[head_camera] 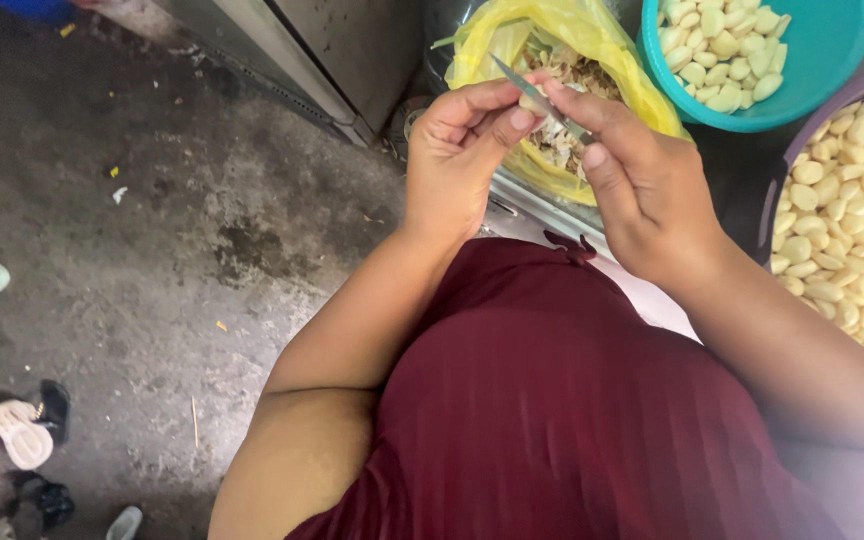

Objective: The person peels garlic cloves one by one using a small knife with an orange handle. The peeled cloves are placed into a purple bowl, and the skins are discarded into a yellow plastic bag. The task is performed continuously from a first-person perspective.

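In the head view, the left hand [457,160] pinched a pale garlic clove [533,105] and the right hand [642,180] gripped a small knife [537,92] against it — both just above the yellow bag [562,30] of papery peelings. Much looked done: right of that bag, a teal bowl [832,60] and a purple tub [782,180] held heaps of bare cloves — this clove was still partly skinned.

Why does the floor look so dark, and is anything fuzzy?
Head view: the floor is dim grey and stained, while the yellow bag and peeled garlic cloves look bright; the left hand, right hand and small knife are slightly soft, with no glare.
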